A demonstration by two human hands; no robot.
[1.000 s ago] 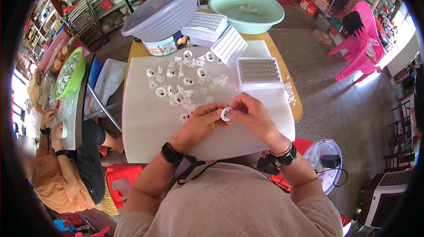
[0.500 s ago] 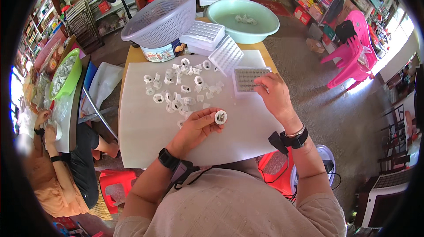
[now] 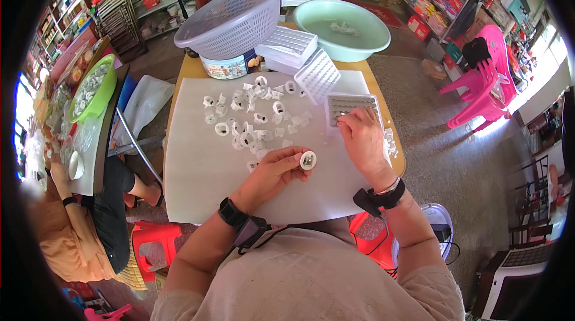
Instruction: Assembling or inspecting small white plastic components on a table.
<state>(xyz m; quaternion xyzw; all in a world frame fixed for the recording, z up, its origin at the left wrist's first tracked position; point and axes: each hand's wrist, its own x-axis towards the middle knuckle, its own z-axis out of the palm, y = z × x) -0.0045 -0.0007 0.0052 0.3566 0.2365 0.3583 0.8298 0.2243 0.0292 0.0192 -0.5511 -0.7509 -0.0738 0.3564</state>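
Note:
My left hand [image 3: 277, 171] is closed around a round white plastic fitting [image 3: 308, 160] with metal pieces inside, its face turned up. The fingertips of my right hand [image 3: 363, 138] are pinched together at the near left part of a white tray [image 3: 333, 100] holding rows of small metal pieces. What lies between those fingertips is too small to make out. Left of the tray, loose white fittings [image 3: 245, 138] are spread over the pale sheet [image 3: 197, 183] on the table, with small white plastic pieces [image 3: 299, 120] among them.
Behind the sheet stand a purple basket [image 3: 230, 27] on a tub [image 3: 227, 67], stacked white trays [image 3: 287, 45] and a green basin [image 3: 342, 33]. White bits [image 3: 390, 143] lie at the table's right edge. At left, another person [image 3: 78, 225] sits beside a green bowl [image 3: 93, 87].
My right hand has shifted left across the tray, its fingers now at the near left side. My left hand still holds the fitting. The whole view has moved slightly.

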